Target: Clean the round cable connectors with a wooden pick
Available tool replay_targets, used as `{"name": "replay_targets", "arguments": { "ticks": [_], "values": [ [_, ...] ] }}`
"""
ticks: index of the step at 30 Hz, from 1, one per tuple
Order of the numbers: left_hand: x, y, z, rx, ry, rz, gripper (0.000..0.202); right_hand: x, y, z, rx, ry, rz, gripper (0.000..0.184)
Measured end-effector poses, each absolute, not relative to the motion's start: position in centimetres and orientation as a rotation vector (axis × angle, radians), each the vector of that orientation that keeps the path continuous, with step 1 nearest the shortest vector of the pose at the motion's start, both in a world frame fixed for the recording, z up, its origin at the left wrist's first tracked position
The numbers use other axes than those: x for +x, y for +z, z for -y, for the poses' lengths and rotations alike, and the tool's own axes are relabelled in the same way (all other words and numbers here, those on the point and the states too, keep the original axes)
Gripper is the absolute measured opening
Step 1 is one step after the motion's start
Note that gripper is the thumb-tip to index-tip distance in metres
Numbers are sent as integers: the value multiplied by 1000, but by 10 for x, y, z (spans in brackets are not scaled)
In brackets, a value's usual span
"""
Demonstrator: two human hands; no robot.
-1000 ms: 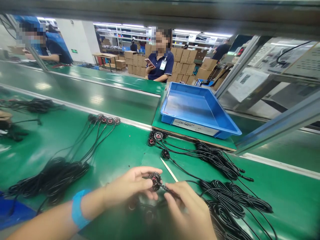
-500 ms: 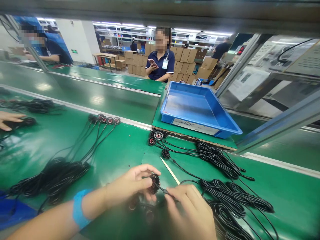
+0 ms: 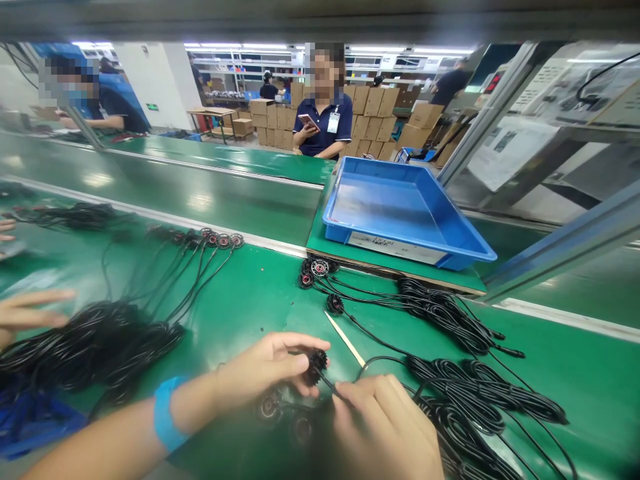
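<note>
Between thumb and fingers, my left hand point(image 3: 273, 367) grips a round black toothed part point(image 3: 317, 365) with a cable running out of it. My right hand point(image 3: 387, 420) pinches that black cable point(image 3: 327, 383) close to the round part. Below my hands, partly blurred, lie more round parts point(image 3: 269, 405) on the green table. A pale pointed stick point(image 3: 345, 339) rests just beyond my right hand. Coiled black cables point(image 3: 453, 387) lie to the right, one ending in a round black part point(image 3: 335, 305).
A blue tray point(image 3: 400, 207) stands on a raised green board point(image 3: 390, 255). At left, bundled cables point(image 3: 110, 340) with round ends point(image 3: 225, 240) lie near a co-worker's hand point(image 3: 30, 313). Across the bench, a person point(image 3: 323, 120) holds a phone. A metal post point(image 3: 565, 233) slants at right.
My hands keep hold of the round part and its cable, with the part slightly turned. At left, the co-worker's hands have shifted and more cables lie on the bundle there.
</note>
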State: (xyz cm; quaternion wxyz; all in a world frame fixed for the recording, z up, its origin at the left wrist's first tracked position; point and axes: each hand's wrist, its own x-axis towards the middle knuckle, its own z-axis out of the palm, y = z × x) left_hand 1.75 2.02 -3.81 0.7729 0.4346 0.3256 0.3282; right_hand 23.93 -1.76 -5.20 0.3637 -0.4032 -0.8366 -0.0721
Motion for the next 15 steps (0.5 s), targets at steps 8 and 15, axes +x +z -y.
{"name": "replay_targets", "arguments": {
  "ticks": [8, 15],
  "values": [
    [23, -30, -20, 1228, 723, -904, 33, 234, -44, 18, -1031, -276, 2242, 7],
    [24, -36, -17, 1190, 671, -914, 36, 226, -47, 20, -1112, -148, 2117, 3]
  ]
}}
